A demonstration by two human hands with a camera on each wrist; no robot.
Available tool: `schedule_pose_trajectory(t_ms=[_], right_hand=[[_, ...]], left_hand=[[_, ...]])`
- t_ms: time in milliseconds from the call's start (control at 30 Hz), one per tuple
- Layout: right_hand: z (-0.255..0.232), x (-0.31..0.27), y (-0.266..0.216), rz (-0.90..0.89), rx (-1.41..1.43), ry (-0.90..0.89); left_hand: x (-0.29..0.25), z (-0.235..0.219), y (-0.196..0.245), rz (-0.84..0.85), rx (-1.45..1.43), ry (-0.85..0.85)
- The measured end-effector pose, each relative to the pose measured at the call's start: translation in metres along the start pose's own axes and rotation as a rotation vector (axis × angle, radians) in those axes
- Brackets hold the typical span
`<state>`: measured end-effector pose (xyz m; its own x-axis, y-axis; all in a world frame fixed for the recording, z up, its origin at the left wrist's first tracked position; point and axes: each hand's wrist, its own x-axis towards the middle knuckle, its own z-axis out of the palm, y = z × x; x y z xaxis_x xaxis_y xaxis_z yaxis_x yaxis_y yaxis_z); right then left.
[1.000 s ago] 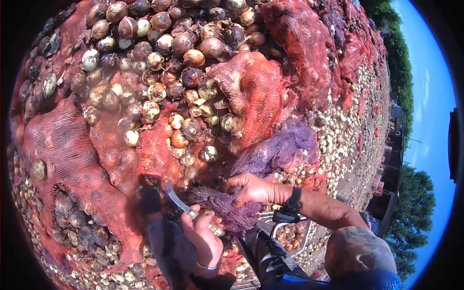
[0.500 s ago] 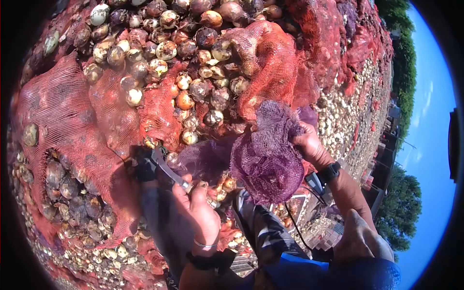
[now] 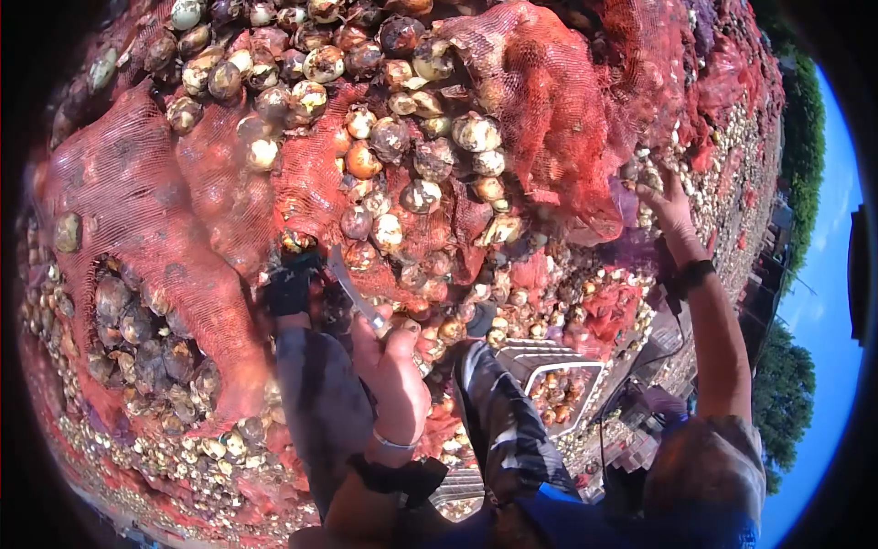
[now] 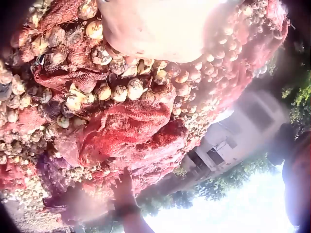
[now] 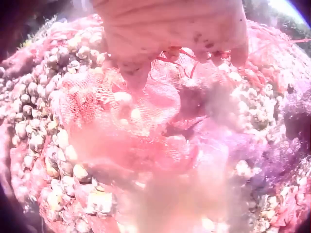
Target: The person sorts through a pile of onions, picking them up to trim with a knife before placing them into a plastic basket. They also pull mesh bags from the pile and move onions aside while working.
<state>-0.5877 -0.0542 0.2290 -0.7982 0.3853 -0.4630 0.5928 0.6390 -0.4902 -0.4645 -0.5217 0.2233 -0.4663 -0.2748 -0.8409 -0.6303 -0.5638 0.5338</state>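
Observation:
My left hand (image 3: pixel 395 380) grips a knife with a curved blade (image 3: pixel 346 284), held low in front of the body. Only the back of that hand fills the top of the left wrist view, hiding the knife there. Out to the right, my right hand (image 3: pixel 672 215) reaches over the pile with thumb and fingers spread. Close below it lies purple mesh sacking (image 3: pixel 631 252). In the right wrist view, the fingers hang above torn red mesh (image 5: pixel 160 104), with thin red strands around them. Loose onions (image 3: pixel 476 133) lie between the red mesh sacks (image 3: pixel 558 101).
A large red mesh sack (image 3: pixel 146 201) slopes along the left, torn open over dark onions. Below, a pale plastic crate (image 3: pixel 594 375) holds onions, beside a leg in patterned trousers (image 3: pixel 494 412). Scattered onions stretch to the right, towards trees (image 3: pixel 786 393) and buildings.
My right hand lifted the purple mesh sack from in front of me, carried it to the far right and let go. My left hand kept the knife in nearly the same place.

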Motion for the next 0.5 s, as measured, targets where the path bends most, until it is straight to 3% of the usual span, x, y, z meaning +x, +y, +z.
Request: schedule_pose_trajectory(t_ms=[33,67,100,133,167,200,233,300,333,400,467,500], right_hand=[[0.040,0.033,-0.019,-0.054,0.191,-0.042],[0.079,0.045,-0.054,-0.084,0.198,-0.013],[0.109,0.048,-0.084,0.058,0.285,-0.094],[0.141,0.070,-0.061,-0.038,0.276,-0.040],[0.158,0.072,-0.062,0.099,-0.301,0.150],[0.164,0.071,-0.053,0.073,-0.338,0.273],[0.167,0.072,-0.030,0.081,-0.119,0.259],[0.138,0.037,-0.059,0.294,0.202,-0.008],[0.125,0.006,-0.108,0.372,0.380,-0.153],[0.141,-0.011,-0.139,0.253,0.548,-0.192],[0.171,-0.054,-0.230,0.215,0.616,-0.319],[0.188,-0.062,-0.259,0.125,0.646,-0.387]], left_hand=[[0.002,-0.010,-0.006,-0.053,0.060,-0.037],[0.005,-0.017,-0.019,-0.049,0.043,-0.019],[0.004,-0.015,-0.019,-0.070,-0.016,0.007],[0.003,-0.012,-0.016,-0.101,-0.081,0.018],[0.003,-0.014,-0.014,-0.099,0.003,0.007],[0.004,-0.014,-0.010,-0.121,0.063,0.006],[0.004,-0.017,-0.007,-0.152,0.032,0.011],[0.004,-0.018,0.002,-0.182,-0.009,0.018],[0.004,-0.018,0.006,-0.188,-0.026,0.008],[0.003,-0.018,0.017,-0.072,0.008,0.031],[-0.002,-0.013,0.045,-0.094,-0.042,0.026],[-0.004,-0.009,0.062,-0.029,-0.010,0.105]])
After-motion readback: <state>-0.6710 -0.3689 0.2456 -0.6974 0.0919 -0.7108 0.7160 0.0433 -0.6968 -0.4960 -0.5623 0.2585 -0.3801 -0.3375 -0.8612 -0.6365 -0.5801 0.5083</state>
